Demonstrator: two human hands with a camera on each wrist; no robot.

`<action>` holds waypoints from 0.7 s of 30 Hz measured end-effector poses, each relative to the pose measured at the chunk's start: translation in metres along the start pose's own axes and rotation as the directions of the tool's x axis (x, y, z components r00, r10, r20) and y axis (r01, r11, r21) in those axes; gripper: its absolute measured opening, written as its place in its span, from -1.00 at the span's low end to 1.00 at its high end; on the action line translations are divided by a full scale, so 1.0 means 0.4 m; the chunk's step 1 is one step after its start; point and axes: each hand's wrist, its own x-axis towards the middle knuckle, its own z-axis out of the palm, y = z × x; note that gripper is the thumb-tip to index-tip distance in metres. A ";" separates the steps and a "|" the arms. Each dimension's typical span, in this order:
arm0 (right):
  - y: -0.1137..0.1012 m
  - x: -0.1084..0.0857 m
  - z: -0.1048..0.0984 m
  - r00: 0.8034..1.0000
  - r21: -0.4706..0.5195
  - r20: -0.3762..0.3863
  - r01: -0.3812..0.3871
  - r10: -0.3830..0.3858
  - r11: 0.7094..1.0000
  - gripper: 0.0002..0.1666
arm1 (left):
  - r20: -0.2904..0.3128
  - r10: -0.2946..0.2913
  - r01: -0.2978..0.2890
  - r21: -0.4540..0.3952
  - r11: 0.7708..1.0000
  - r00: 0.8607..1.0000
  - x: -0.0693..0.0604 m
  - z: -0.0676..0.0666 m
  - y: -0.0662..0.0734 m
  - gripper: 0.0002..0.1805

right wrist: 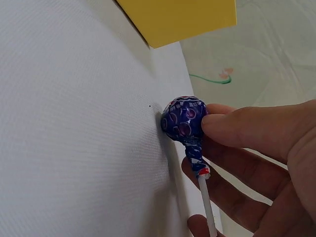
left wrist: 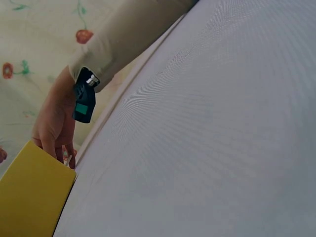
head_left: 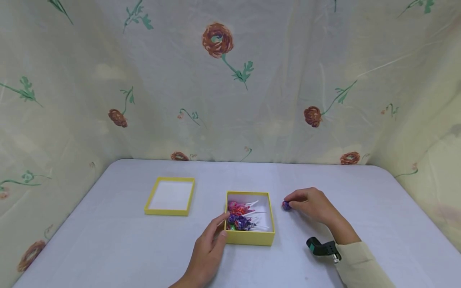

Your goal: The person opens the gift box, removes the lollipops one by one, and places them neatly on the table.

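A lollipop in a blue-purple wrapper (right wrist: 185, 118) is pinched by its round head between the thumb and forefinger of my right hand (head_left: 312, 205); its white stick points down in the right wrist view. This hand is to the right of a yellow box (head_left: 250, 239), low over the table. Inside the box lie several wrapped lollipops, pink-red ones (head_left: 237, 209) behind and purple ones (head_left: 242, 223) in front, sticks pointing right. My left hand (head_left: 207, 250) touches the box's left side near the front corner, its fingers fairly straight. The left wrist view does not show the left hand.
A yellow-edged lid (head_left: 148, 211) with a white inside lies on the table (head_left: 108, 240), left of the box. A black wrist device (head_left: 322, 247) sits at the right sleeve. Floral cloth (head_left: 266, 120) hangs behind the table and along both sides.
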 end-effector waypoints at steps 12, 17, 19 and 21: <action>-0.001 0.004 0.001 0.997 0.000 0.003 -0.076 0.076 0.997 -0.80 | 0.003 -0.013 0.013 0.002 1.000 1.000 -0.001 0.000 0.001 -0.58; -0.002 0.004 0.000 0.997 0.005 0.005 -0.074 0.074 0.997 -0.80 | 0.005 -0.019 0.019 0.001 1.000 1.000 -0.002 -0.001 0.003 -0.58; -0.002 0.003 -0.001 0.998 0.002 0.003 -0.065 0.065 0.998 -0.81 | 0.007 -0.016 0.016 -0.001 1.000 1.000 -0.001 -0.001 0.003 -0.58; 0.000 0.003 -0.001 0.998 -0.004 -0.003 -0.056 0.056 0.998 -0.81 | 0.008 -0.012 0.012 -0.001 1.000 1.000 0.000 -0.001 0.003 -0.58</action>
